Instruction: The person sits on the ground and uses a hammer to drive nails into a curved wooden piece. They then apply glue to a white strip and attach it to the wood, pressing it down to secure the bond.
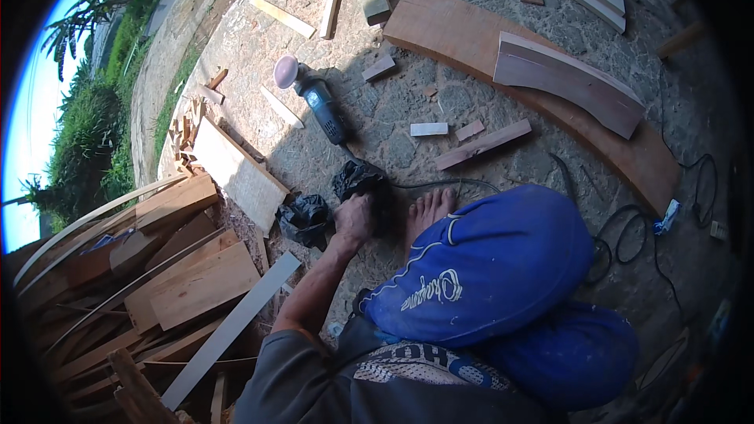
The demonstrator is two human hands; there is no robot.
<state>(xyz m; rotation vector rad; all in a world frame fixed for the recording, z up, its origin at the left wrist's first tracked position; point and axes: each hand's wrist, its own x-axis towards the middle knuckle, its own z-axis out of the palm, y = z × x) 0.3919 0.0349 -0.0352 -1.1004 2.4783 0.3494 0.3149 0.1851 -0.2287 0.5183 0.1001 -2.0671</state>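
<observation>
Black plastic bag (361,180) gripped by left hand (355,218), blue sander (314,94) laid beyond, long axis running up-left, disc end farthest, right hand unseen.

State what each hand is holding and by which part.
The left hand grips a crumpled black plastic bag on the ground, bunched at its near edge. The right hand is out of view.

crumpled black plastic bag (363,182) on stone paving, left grip (355,218) grasping it.
</observation>
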